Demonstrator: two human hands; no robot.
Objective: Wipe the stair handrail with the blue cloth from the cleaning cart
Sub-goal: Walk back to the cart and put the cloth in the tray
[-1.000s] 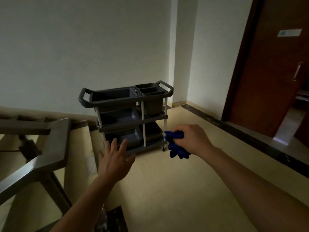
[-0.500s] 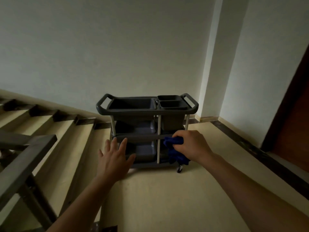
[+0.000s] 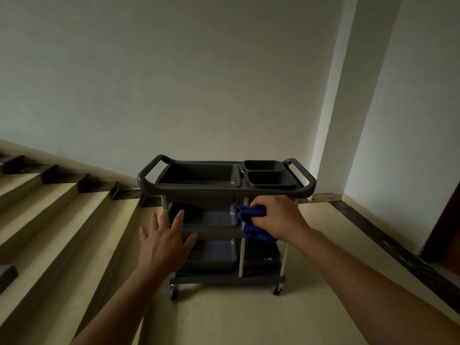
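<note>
Right hand (image 3: 278, 217) closed around a bunched blue cloth (image 3: 250, 220), held in front of the grey cleaning cart (image 3: 224, 190) at its middle shelf, left hand (image 3: 163, 242) open with fingers spread, empty, before the cart's left side, stairs (image 3: 62, 215) rising at left

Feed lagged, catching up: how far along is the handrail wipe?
Done: the blue cloth is bunched in the right hand. In hand: both hands face the cleaning cart; the left hand is open, empty. Left: no handrail in view, so whether it was wiped cannot be told.
</note>
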